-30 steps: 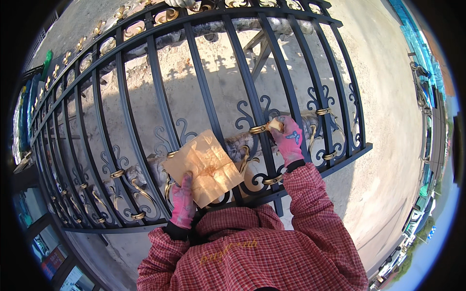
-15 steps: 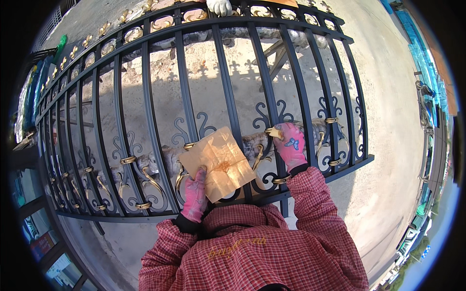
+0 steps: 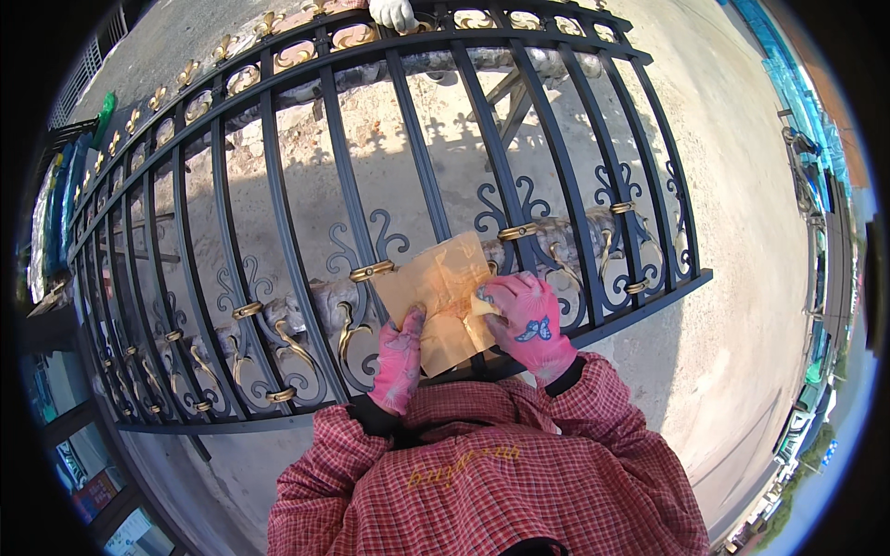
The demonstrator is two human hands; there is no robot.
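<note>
The black iron gate (image 3: 306, 269) lies flat across the way, its bars leaving narrow gaps with bare ground showing through. Gold collars (image 3: 371, 271) and scrolls crowd the lower gaps. The tan sheet (image 3: 436, 296) covers two bars near the bottom rail.

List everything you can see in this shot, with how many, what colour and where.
Iron fence panel: one, black bars with scrolls, lying flat across the middle.
Gold collars: many, gold, on the bars and along the top rail.
Sheet of paper or card: one, golden-brown, creased, on the panel at lower centre.
Small pale piece: one, yellowish, under the right fingers; kind unclear.
Ground: pale concrete, beneath and to the right.
Another person's gloved hand: one, white, top edge.
Left hand: pink glove, on the sheet's lower left edge.
Right hand: pink glove, pressing the sheet's right side.
</note>
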